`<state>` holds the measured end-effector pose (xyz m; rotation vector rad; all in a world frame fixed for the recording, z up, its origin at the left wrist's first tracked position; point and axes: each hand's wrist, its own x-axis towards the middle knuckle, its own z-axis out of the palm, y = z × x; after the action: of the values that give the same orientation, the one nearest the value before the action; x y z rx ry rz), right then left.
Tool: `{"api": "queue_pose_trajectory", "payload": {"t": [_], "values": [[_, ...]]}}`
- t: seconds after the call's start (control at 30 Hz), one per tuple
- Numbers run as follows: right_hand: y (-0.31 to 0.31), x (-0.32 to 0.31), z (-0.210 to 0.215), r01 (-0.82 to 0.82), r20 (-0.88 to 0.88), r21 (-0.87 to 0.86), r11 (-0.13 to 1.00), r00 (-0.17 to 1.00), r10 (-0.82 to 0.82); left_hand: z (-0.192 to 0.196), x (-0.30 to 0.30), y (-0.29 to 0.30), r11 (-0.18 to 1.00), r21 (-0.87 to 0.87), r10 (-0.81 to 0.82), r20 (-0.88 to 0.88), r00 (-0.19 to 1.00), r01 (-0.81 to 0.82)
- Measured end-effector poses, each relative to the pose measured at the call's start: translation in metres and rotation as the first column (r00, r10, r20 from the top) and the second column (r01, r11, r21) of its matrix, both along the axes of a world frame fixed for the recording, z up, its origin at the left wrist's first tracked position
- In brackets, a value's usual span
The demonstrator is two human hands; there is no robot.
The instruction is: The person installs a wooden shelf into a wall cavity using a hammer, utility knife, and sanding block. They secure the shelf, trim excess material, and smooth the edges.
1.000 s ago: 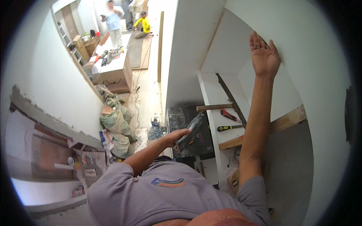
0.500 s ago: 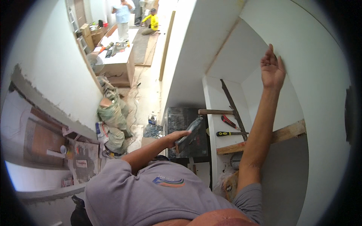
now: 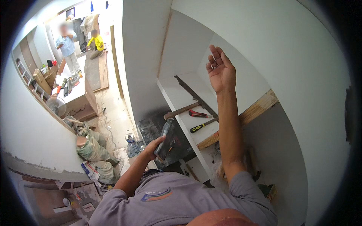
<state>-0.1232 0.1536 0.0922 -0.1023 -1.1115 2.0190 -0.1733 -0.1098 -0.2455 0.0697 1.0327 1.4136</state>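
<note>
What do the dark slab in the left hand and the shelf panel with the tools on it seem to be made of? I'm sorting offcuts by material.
The dark slab looks like polished stone or tile: mottled grey-black, with a glossy sheen. The shelf panel looks like white-laminated board: smooth and matt. A nearby raw board edge shows pale wood grain, probably plywood. The left hand grips the slab's side.

The left hand (image 3: 152, 147) is gripping a dark block (image 3: 166, 140); the right hand (image 3: 221, 71) is hovering open above a white shelf (image 3: 177, 96) carrying a hammer (image 3: 183, 110) and screwdriver (image 3: 202, 125).
</note>
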Motion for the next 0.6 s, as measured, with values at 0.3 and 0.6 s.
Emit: {"api": "queue_pose_trajectory", "payload": {"t": [0.3, 0.6], "values": [[-0.011, 0.005, 0.017, 0.133, -0.244, 0.212, 0.968, 0.966, -0.079, -0.007, -0.013, 0.017, 0.985, 0.165, -0.056, 0.013, 0.998, 0.053], [0.087, 0.004, 0.019, 0.6, -0.118, 0.671, 0.436, 0.666, -0.736, -0.002, -0.007, 0.001, 0.979, 0.191, -0.038, -0.164, 0.986, 0.069]]}}
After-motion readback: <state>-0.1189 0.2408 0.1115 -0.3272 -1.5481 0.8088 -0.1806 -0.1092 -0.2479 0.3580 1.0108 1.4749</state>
